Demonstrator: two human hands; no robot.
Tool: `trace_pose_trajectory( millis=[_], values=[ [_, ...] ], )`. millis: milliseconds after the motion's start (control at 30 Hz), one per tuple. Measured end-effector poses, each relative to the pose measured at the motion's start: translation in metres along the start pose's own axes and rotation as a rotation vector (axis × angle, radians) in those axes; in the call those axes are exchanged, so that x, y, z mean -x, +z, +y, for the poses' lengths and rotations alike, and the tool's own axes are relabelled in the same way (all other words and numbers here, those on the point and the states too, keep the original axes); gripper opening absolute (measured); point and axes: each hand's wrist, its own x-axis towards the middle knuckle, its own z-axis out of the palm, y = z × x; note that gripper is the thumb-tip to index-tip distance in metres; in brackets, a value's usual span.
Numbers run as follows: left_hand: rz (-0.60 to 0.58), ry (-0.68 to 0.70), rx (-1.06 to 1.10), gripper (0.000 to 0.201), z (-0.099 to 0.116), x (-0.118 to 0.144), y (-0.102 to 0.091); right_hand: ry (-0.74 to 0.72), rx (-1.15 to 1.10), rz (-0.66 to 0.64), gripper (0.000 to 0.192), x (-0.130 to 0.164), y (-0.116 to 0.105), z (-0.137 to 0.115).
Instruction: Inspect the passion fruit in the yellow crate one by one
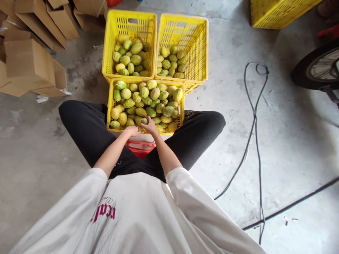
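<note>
Between my knees stands a yellow plastic crate (108,106) heaped with green-yellow oval fruits that look like lemons. My right hand (150,126) is closed around a small dull-green oval fruit (144,121) over the near side of this crate. Beside it, at the near rim, my left hand (133,132) lies low with its fingers stretched toward the right hand. Nothing shows in the left hand, though its underside is hidden.
Two more yellow crates, the left one (104,53) and the right one (197,46), hold similar fruits beyond. Cardboard boxes (31,63) lie at the left. A black cable (254,116) and a wheel (312,67) are on the right. A red plastic object (140,152) sits between my legs.
</note>
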Motion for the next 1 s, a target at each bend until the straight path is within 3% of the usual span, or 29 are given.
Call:
trace_pose_trajectory(
  millis=[167,367,500,633,700,800,1000],
  values=[
    [0.08,-0.068,0.02,0.061,-0.006,0.007,-0.005,0.196,-0.068,0.005,0.053,0.004,-0.003,-0.009],
    [0.145,-0.118,0.044,0.064,-0.01,0.01,-0.006,0.226,-0.184,0.056,0.054,0.002,-0.006,-0.009],
    [0.19,-0.152,0.034,0.064,-0.007,0.009,-0.002,0.233,-0.215,0.051,0.044,-0.002,-0.005,-0.008],
    [0.407,-0.202,0.059,0.066,-0.009,0.006,-0.004,0.251,-0.219,0.017,0.037,-0.004,-0.003,-0.007],
    [0.536,-0.259,0.142,0.072,-0.017,0.004,-0.009,0.258,-0.208,0.004,0.04,-0.003,-0.002,-0.005],
    [0.641,-0.395,0.318,0.086,-0.037,0.005,-0.021,0.251,-0.182,-0.002,0.043,-0.002,-0.002,-0.003],
    [0.687,-0.471,0.414,0.066,-0.061,0.002,-0.035,0.161,-0.149,0.013,0.043,-0.003,-0.001,0.005]
  ],
)
